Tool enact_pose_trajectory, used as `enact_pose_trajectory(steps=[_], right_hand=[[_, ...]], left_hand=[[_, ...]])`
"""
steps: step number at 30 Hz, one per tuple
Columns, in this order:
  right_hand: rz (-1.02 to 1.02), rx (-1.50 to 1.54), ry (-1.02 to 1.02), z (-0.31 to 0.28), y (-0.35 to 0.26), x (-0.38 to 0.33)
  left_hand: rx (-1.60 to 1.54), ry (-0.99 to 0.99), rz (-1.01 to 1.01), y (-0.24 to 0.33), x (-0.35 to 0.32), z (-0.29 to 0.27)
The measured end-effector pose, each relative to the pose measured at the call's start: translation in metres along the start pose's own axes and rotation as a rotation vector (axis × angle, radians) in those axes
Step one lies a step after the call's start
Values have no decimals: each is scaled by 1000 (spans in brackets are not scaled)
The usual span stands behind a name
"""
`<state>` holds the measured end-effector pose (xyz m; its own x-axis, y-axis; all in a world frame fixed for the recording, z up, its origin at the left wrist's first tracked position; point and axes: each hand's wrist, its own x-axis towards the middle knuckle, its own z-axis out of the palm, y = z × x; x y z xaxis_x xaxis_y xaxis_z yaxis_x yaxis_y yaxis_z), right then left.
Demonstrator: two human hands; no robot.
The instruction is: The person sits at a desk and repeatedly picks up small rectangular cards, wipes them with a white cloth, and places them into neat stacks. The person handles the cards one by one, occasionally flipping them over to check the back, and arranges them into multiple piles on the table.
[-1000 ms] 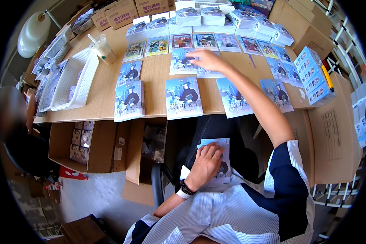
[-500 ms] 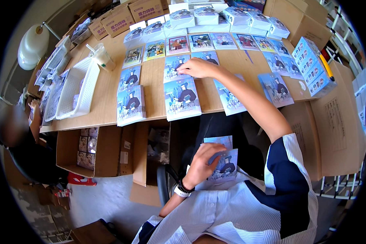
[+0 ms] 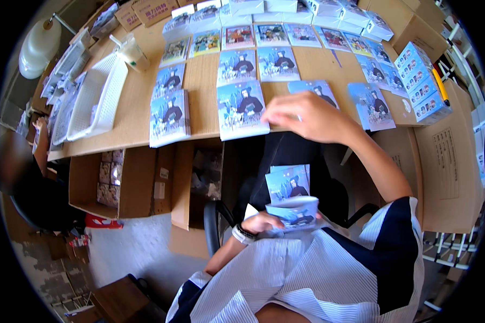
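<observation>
My left hand [image 3: 264, 221] is closed around a small stack of blue picture cards [image 3: 296, 210] at my lap, tilted toward me. More of the same cards [image 3: 290, 182] rest on my lap just beyond it. Over the table's front edge hovers my right hand [image 3: 312, 116], fingers stretched to the left and loosely bent, nothing visible in them. Its fingertips are close to a pile of blue picture cards [image 3: 241, 113]; another blue pile [image 3: 313, 91] is partly hidden behind it. Further piles lie at the left [image 3: 170, 118] and right [image 3: 373, 107].
A row of differently coloured cards [image 3: 237, 37] crosses the table [image 3: 199, 102], with white-wrapped stacks [image 3: 242, 8] behind. A white basket [image 3: 99, 102] and a drink cup [image 3: 132, 53] stand left, a blue box [image 3: 423, 86] right. Open cartons [image 3: 140, 183] sit below; another person [image 3: 32, 188] is at far left.
My right hand has left the cards in the middle of the table and come back toward me, to the right. My left hand has lowered and tilted its stack. The view has shifted slightly.
</observation>
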<state>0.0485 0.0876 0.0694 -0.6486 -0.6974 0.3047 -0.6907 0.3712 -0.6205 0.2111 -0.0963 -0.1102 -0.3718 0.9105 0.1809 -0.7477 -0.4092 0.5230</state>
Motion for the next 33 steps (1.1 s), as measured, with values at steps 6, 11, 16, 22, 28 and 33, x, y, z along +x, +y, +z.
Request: enact_pose_trajectory(steps=[6, 11, 16, 22, 28, 33], right_hand=[[-38, 90, -278, 17, -51, -62], [-11, 109, -252, 25, -55, -74], [-55, 111, -315, 20, -51, -74], [-47, 205, -1, 10, -45, -68], [58, 222, -29, 4, -49, -73], [380, 330, -128, 0, -52, -79]], left_hand=[[418, 254, 47, 48, -8, 36], [602, 335, -53, 67, -7, 43], [604, 311, -130, 70, -7, 38], [492, 321, -7, 59, -9, 26], [469, 298, -61, 68, 6, 40], [387, 500, 111, 47, -18, 28]])
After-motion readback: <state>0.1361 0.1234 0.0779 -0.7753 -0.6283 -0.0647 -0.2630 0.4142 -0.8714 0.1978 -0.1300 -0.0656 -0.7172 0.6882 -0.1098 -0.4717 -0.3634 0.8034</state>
